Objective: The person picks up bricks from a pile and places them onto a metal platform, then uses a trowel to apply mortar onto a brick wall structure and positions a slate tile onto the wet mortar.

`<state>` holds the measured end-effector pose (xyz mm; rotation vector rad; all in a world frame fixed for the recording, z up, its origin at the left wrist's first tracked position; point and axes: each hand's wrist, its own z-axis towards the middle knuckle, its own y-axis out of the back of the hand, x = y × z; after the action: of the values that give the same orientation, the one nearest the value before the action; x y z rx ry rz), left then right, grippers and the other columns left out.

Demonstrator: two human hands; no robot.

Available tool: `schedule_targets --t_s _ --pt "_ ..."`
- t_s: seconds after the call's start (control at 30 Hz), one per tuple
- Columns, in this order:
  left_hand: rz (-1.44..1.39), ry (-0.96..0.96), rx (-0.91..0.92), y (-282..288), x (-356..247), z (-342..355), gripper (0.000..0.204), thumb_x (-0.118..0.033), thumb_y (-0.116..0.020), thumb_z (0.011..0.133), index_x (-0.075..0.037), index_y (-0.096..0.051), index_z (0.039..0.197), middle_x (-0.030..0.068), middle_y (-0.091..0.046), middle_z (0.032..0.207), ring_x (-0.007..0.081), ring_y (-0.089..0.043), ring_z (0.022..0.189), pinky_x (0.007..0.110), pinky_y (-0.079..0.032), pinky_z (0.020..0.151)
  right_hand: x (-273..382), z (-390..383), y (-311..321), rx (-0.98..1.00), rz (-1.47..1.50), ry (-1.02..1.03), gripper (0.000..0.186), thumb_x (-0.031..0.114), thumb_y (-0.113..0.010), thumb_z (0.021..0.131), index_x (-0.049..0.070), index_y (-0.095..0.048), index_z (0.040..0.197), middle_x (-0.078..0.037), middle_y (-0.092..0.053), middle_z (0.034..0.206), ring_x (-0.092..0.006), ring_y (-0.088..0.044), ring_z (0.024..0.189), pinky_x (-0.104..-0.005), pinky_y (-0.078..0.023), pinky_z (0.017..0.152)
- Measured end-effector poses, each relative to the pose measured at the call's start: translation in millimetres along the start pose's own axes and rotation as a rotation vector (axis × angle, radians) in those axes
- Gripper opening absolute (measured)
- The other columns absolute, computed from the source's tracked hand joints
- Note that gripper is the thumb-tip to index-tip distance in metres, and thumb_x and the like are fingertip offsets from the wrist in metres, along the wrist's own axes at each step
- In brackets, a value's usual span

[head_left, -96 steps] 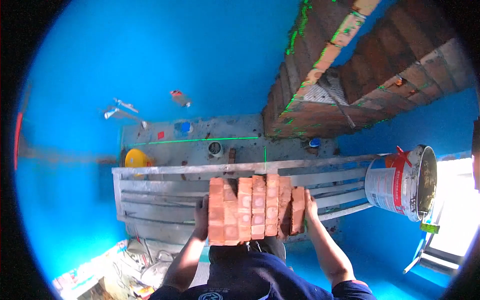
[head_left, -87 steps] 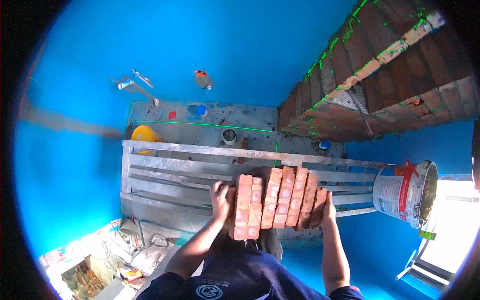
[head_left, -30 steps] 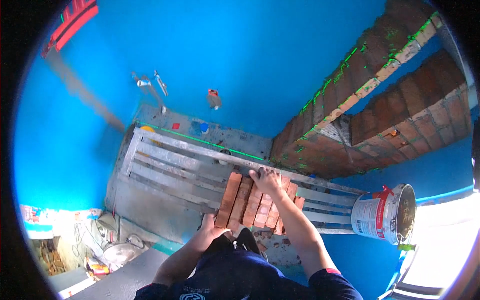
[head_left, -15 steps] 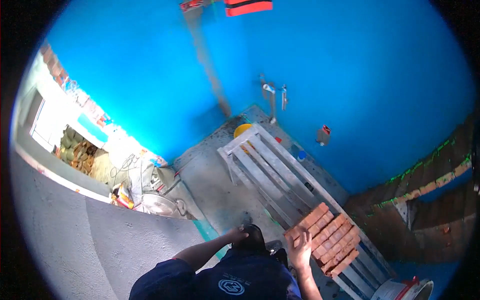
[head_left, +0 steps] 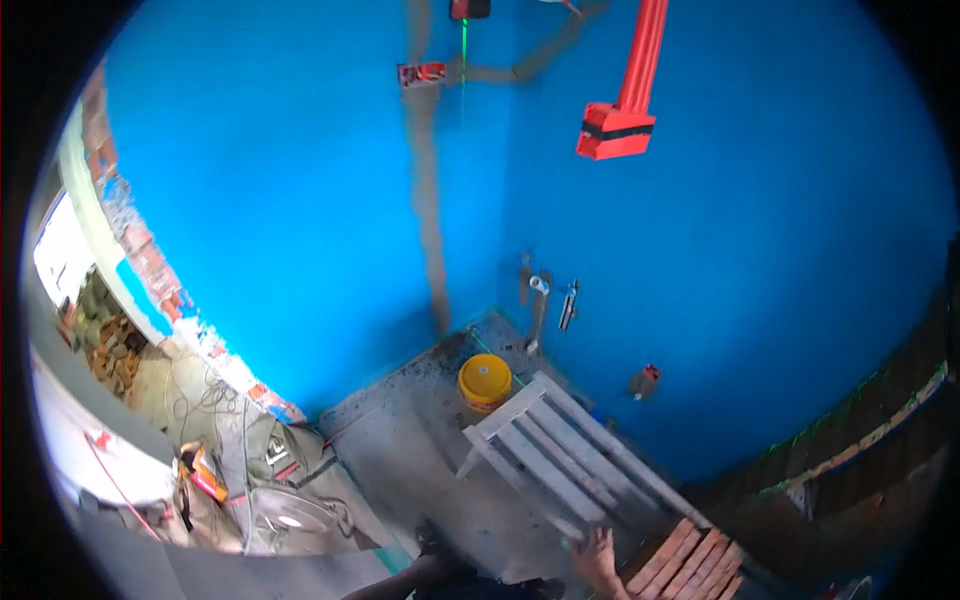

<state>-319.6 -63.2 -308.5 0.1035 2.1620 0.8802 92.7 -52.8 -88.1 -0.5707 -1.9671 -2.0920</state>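
Looking down into a room with bright blue walls point(head_left: 300, 200) and a rough grey concrete floor point(head_left: 400, 450), pretty dusty and speckled. A red beam-like thing point(head_left: 625, 110) hangs at the top of the view against the wall, and some pipe fittings point(head_left: 545, 300) stick out of the wall lower down, near the corner. A yellow bucket point(head_left: 484, 380) sits on the floor in that corner. On the left there's an opening with a rough brick edge point(head_left: 130, 240), daylight coming through, and a mess of cables and gear point(head_left: 230, 470) on the floor just inside it.

The grey slatted platform point(head_left: 545, 450) works as the table here. Its slats run diagonally from the bucket end down toward the lower right. The stack of red bricks point(head_left: 690, 565) sits at its lower right end, partly cut off by the edge of the picture. The bricks lie side by side, long axes parallel, pointing from lower left to upper right, so roughly across the slats rather than along them.

The person's right hand point(head_left: 598, 555) rests just beside the bricks at their left edge, fingers spread, grip apart, not clamped on anything. The left arm shows only as a dark sleeve point(head_left: 420, 575) at the bottom edge; the left hand itself is out of view.
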Motion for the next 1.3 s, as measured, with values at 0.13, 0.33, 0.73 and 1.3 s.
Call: schedule_targets --t_s 0.13,0.33,0.73,1.3 --pt "0.048 0.250 0.267 76 40 -31 0.040 -0.038 -0.045 0.085 -0.005 -0.064 0.096 0.0175 -0.064 0.097 0.0332 -0.059 0.094 0.042 -0.045 0.084 41 75 -25 -0.193 -0.075 -0.516 0.069 0.034 -0.061 0.080 -0.001 -0.034 0.133 -0.026 -0.029 0.137 -0.0395 -0.031 0.125 -0.0478 -0.024 0.105" --pt "-0.118 0.492 0.213 194 20 -48 0.039 -0.042 -0.047 0.083 -0.010 -0.065 0.098 0.0166 -0.063 0.101 0.0344 -0.061 0.092 0.045 -0.047 0.080 31 126 -88 -0.343 -0.082 -0.998 0.076 0.053 -0.046 0.086 0.003 -0.026 0.140 -0.013 -0.022 0.147 -0.0291 -0.015 0.137 -0.0487 -0.016 0.108" --pt "0.012 0.415 0.244 309 138 -69 0.030 -0.035 -0.056 0.081 -0.010 -0.066 0.095 0.0162 -0.065 0.092 0.0331 -0.063 0.085 0.043 -0.049 0.076 52 176 -89 -0.440 -0.350 -1.134 0.064 0.049 -0.044 0.090 0.006 -0.034 0.137 -0.009 -0.032 0.143 -0.0254 -0.024 0.135 -0.0432 -0.019 0.109" --pt "0.196 -0.500 0.291 627 -128 249 0.014 -0.015 -0.060 0.079 -0.002 -0.055 0.077 0.0147 -0.057 0.075 0.0330 -0.057 0.075 0.039 -0.045 0.067 44 196 -61 -0.496 -0.371 -1.247 0.060 0.039 -0.051 0.087 0.009 -0.037 0.135 -0.009 -0.034 0.142 -0.0255 -0.026 0.134 -0.0493 -0.017 0.109"
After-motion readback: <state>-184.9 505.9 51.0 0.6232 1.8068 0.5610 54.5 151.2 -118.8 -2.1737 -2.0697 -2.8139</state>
